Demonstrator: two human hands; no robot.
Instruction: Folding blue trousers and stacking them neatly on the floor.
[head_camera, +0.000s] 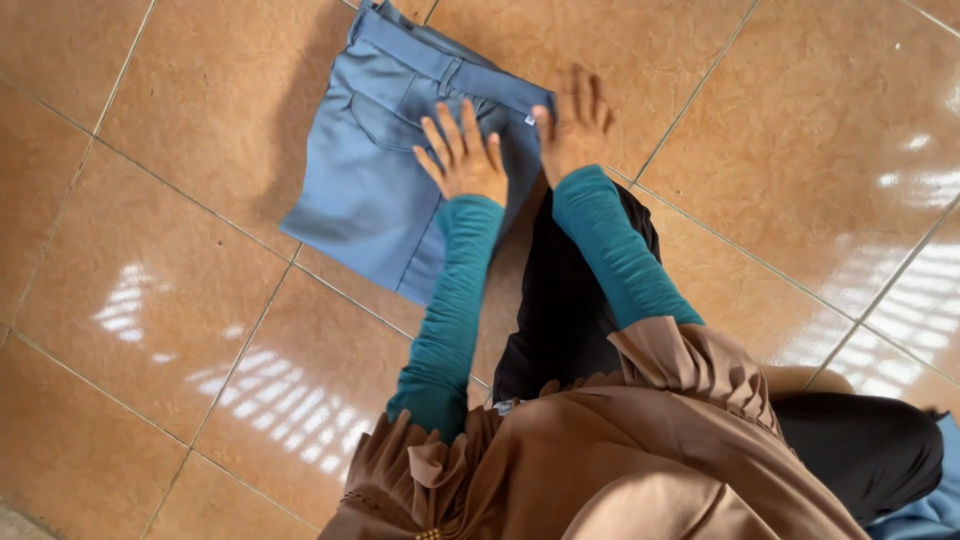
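Note:
A folded pair of blue-grey trousers (370, 160) lies flat on the brown tiled floor (180, 300), waistband toward the top right. My left hand (462, 152) rests palm down on the trousers near the waistband, fingers spread. My right hand (573, 125) presses flat at the trousers' right edge, partly on the fabric and partly on the tile, fingers apart. Both arms wear teal sleeves. Neither hand grips anything.
My knees in black cloth (570, 300) sit just below the trousers, with brown ruffled fabric (600, 460) over my lap. A bit of blue cloth (935, 500) shows at the bottom right corner. Glossy tiles reflect window light.

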